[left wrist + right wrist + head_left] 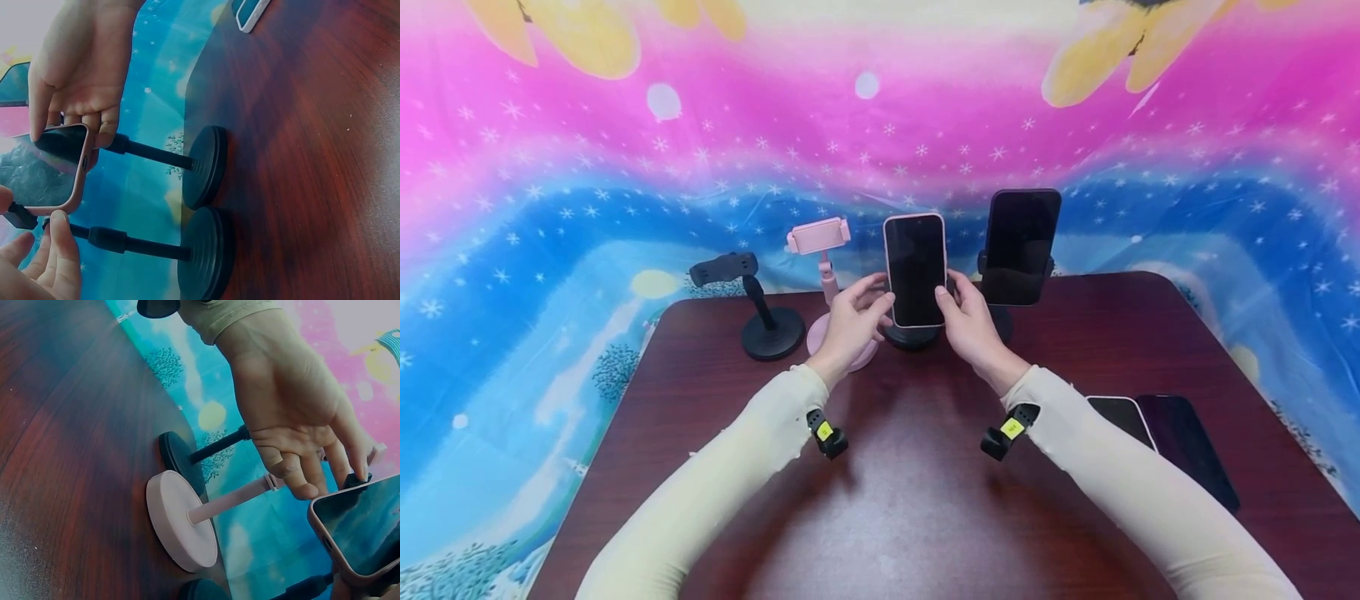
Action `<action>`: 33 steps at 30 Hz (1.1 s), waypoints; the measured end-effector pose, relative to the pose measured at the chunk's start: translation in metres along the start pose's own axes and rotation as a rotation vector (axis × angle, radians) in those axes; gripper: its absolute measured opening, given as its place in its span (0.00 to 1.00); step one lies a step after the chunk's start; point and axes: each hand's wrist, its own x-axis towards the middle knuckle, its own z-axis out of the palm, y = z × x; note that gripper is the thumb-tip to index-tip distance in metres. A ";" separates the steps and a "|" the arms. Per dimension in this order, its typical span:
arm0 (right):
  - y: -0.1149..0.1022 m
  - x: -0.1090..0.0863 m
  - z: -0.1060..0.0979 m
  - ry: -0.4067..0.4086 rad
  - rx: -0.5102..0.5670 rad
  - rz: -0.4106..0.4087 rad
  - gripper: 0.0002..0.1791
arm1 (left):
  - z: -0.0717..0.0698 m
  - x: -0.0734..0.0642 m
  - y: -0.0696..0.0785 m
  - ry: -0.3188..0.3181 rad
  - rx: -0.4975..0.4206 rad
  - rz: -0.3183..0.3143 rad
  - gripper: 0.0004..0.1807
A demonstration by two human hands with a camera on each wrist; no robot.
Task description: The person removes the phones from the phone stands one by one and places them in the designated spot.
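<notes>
A phone in a pink case (916, 271), its screen dark, stands upright at a black phone stand (912, 337) in the middle of the row. My right hand (976, 327) grips the phone's right edge, thumb on the screen side and fingers curled behind. At the opposite edge, my left hand (850, 323) pinches the stand's small black clamp end (357, 480) between thumb and fingers. The left wrist view shows that clamp end (22, 216) right against the phone's side. Most of the holder is hidden behind the phone.
To the left stand a pink phone stand (817, 237) and a black phone stand (767, 332). On the right, another stand holds a large dark phone (1022, 246). Two phones, one white-edged (1123, 417) and one dark (1191, 446), lie on the brown table (910, 517). A patterned cloth (535, 275) hangs behind.
</notes>
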 end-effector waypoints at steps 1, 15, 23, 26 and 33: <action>0.000 0.000 0.000 0.000 0.003 0.003 0.27 | 0.000 0.000 0.001 -0.004 0.006 0.001 0.23; 0.004 0.001 0.001 0.012 0.062 -0.007 0.25 | 0.004 0.001 0.001 -0.033 0.060 0.033 0.26; 0.004 -0.002 0.001 0.005 0.088 -0.012 0.25 | 0.005 0.001 -0.002 -0.013 0.073 0.053 0.25; 0.005 -0.003 0.001 0.004 0.077 -0.014 0.25 | 0.006 0.000 -0.003 -0.010 0.113 0.068 0.25; 0.008 -0.007 0.003 0.012 0.078 -0.045 0.24 | 0.006 -0.005 -0.012 0.001 0.190 0.137 0.23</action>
